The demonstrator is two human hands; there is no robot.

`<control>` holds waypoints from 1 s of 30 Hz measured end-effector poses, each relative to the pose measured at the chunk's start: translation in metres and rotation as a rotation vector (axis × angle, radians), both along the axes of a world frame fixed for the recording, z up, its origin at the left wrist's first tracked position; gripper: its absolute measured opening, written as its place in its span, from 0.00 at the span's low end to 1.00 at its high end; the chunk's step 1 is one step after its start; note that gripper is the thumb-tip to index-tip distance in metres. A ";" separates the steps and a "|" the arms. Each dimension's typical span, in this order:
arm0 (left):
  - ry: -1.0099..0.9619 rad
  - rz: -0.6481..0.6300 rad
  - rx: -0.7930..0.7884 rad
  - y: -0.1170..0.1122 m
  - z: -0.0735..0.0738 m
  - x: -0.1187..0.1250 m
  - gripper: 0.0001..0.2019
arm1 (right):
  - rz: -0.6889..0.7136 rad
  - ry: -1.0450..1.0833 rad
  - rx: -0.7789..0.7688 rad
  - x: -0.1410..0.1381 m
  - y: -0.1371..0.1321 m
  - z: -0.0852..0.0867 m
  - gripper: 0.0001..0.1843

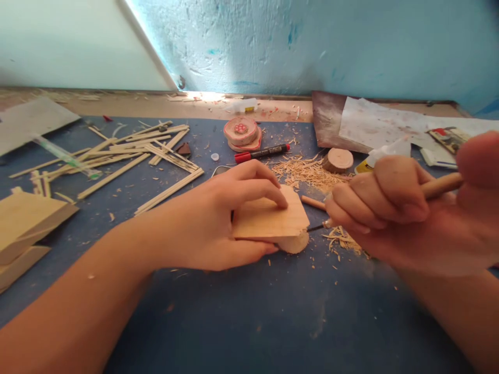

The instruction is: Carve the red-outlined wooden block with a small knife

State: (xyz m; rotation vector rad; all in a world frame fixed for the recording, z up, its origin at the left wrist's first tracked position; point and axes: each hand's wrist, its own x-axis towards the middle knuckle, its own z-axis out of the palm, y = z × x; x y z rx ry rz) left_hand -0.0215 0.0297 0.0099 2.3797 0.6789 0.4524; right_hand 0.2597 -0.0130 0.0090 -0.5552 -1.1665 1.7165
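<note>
My left hand [230, 213] is closed around a pale wooden block [268, 218], fingers over its top and thumb along its near side. The block's right corner is cut and rough. A round piece of wood [295, 244] shows beneath that corner. My right hand [390, 208] is wrapped round a carving chisel with a wooden handle [442, 186]. The chisel's thin dark blade [315, 227] reaches the block's rough corner and its tip is hard to make out. Behind the blade lies another wooden stick or handle [313, 202], partly hidden by my right hand.
Wood shavings [307, 172] lie behind the block, near a small log slice [338, 160]. Further back are a red-and-black marker [262, 154] and red-marked wood slices [240, 131]. Thin wooden sticks [117, 156] and thicker boards [27, 223] occupy the left. Sandpaper [327, 122] leans against the blue wall.
</note>
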 end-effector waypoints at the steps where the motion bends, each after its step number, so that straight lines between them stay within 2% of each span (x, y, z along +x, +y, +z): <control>1: -0.015 -0.011 -0.032 0.001 0.004 -0.002 0.22 | 0.000 0.009 -0.018 -0.001 -0.001 0.001 0.34; 4: -0.050 0.022 -0.136 0.002 0.012 -0.003 0.14 | 0.035 0.021 -0.031 -0.003 -0.002 0.003 0.35; 6: -0.098 0.093 -0.250 0.001 0.014 -0.001 0.12 | 0.056 0.010 -0.020 -0.005 -0.003 0.005 0.36; 8: -0.154 0.171 -0.363 0.000 0.013 0.004 0.12 | 0.049 -0.032 -0.013 -0.007 -0.005 0.007 0.38; 11: -0.209 0.229 -0.437 -0.003 0.004 0.014 0.16 | -0.003 -0.080 -0.019 -0.008 -0.008 0.010 0.41; 13: -0.163 0.265 -0.393 -0.005 -0.006 0.021 0.18 | -0.002 -0.092 -0.016 -0.008 -0.010 0.009 0.42; 17: 0.019 0.351 -0.056 -0.007 -0.026 0.035 0.23 | 0.035 -0.127 0.014 -0.009 -0.011 0.001 0.38; 20: 0.065 0.371 0.075 -0.005 -0.035 0.044 0.23 | 0.081 -0.153 0.027 -0.013 -0.012 -0.005 0.35; 24: 0.119 0.360 0.121 -0.001 -0.037 0.046 0.26 | 0.093 -0.159 0.055 -0.018 -0.013 -0.006 0.33; 30: 0.315 0.369 0.168 0.005 -0.027 0.043 0.27 | 0.056 -0.117 0.106 -0.018 -0.009 -0.005 0.29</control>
